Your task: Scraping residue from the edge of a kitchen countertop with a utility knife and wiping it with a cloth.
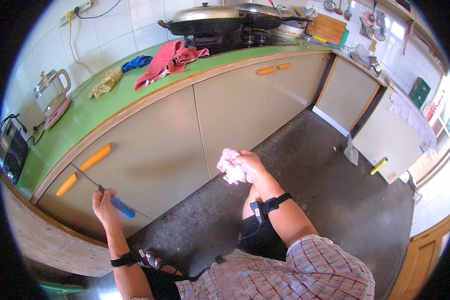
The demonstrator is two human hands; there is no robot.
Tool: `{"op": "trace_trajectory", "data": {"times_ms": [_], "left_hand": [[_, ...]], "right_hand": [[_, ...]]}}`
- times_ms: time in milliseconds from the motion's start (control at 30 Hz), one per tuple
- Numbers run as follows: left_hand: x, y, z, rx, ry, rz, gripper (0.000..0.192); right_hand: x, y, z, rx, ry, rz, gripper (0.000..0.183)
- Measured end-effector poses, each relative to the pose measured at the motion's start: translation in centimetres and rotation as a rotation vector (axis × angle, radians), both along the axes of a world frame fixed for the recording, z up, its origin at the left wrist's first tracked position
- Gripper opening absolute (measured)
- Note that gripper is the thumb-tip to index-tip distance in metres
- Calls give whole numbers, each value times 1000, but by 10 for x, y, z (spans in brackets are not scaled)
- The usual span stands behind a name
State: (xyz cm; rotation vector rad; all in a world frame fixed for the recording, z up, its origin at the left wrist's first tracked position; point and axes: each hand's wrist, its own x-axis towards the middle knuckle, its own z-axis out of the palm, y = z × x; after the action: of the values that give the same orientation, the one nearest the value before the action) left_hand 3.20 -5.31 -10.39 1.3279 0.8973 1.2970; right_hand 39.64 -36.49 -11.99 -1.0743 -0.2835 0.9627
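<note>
My left hand grips a flat tool with a blue handle and a short dark blade or plate, in front of the lower cabinet door; its exact kind cannot be told. Bunched in my right hand is a crumpled pink cloth, held above the dark floor near the foot of the cabinets. The two hands are well apart. Left of my left hand are two orange cabinet handles.
On the green countertop lie a red cloth, a blue cloth and a yellowish cloth. A glass kettle stands at the left. Lidded pans sit on the stove. A white cabinet stands right.
</note>
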Motion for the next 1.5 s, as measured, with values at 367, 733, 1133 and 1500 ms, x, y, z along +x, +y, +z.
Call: {"op": "trace_trajectory", "data": {"times_ms": [367, 733, 1133, 1500], "left_hand": [[-34, 1, 54, 365, -24, 404, 14], [-110, 51, 84, 464, 25, 725, 17], [-132, 82, 102, 786, 364, 949, 16], [-104, 78, 99, 985, 361, 909, 13]], "right_hand": [[17, -12, -21, -18, -130, 13, 48], [25, 11, -41, -135, -250, 94, 51], [10, 29, -34, -191, -274, 161, 54], [-3, 39, -28, -226, -321, 164, 48]]}}
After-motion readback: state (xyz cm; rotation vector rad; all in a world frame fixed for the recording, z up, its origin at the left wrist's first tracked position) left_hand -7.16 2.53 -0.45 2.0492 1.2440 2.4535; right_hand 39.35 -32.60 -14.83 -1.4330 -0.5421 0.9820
